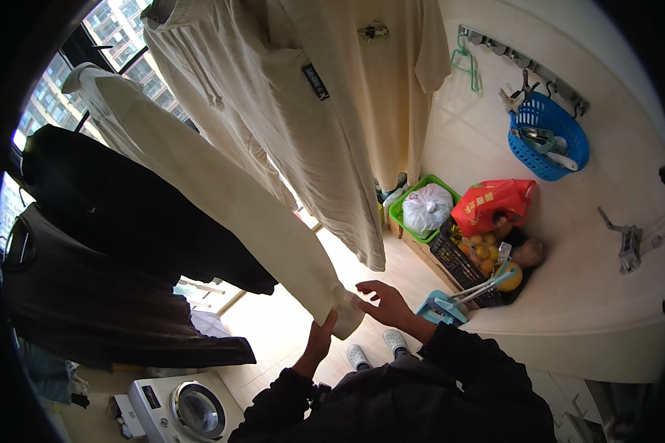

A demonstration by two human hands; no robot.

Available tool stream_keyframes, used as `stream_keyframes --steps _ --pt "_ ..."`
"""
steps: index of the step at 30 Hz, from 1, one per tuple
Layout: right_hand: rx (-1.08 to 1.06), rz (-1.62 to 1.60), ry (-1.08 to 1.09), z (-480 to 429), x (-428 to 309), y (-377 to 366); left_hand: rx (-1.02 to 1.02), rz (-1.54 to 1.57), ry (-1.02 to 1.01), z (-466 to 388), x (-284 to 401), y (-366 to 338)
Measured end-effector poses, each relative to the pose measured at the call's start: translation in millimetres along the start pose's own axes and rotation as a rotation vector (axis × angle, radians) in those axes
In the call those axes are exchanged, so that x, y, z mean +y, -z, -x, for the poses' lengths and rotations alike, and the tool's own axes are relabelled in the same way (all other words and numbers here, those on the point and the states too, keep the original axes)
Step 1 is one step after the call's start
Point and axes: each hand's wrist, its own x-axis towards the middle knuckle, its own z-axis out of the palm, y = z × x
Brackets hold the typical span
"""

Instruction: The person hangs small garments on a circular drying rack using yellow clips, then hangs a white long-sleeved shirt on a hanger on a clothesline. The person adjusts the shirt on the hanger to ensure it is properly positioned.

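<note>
A long cream-coloured garment [244, 194] hangs from the upper left, its lower end reaching my hands. My left hand [320, 338] grips that end, thumb on top. My right hand [385, 304] is at the opposite edge of the cloth, thumb side touching it, fingers spread; whether it pinches the fabric is hard to tell. Beige drawstring sweatpants [288, 111] hang just beyond. To the left hang a black garment [127, 194] and a dark, faded long-sleeved top [88, 310]. A tan garment [390, 83] hangs at the top.
A blue plastic basket [551, 171] hangs from a wall hook rail [523, 66]. Below are a green basket [429, 239] with a white bag, a black crate [449, 260] of fruit and a blue dustpan [440, 310]. A front-loading washing machine [158, 418] stands lower left.
</note>
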Motion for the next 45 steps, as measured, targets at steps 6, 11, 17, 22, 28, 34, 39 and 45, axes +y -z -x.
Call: stream_keyframes --steps 6,11,17,22,28,34,39,45 --pt "-0.534 -0.499 -0.215 -16 22 -8 0.066 0.234 0.009 12 0 4" --pt "-0.5 -0.568 -0.238 -17 22 -13 0.218 -0.023 -0.101 22 10 3" --pt "-0.564 -0.562 -0.252 -29 10 -16 0.64 -0.943 -0.867 56 32 -12" --pt "-0.683 -0.682 -0.269 -39 -1 -22 0.349 -0.829 -0.56 50 43 -31" --pt "-0.691 -0.714 -0.423 -44 -7 -24 0.462 -0.575 -0.343 36 39 -47" --pt "-0.72 -0.655 -0.37 -41 3 -22 0.544 -0.552 -0.311 36 36 -51" --pt "-0.663 -0.586 -0.277 -38 7 -22 0.578 -0.709 -0.463 37 37 -51" --pt "-0.589 -0.592 -0.207 -44 8 -9 0.645 -0.718 -0.523 39 41 -42"
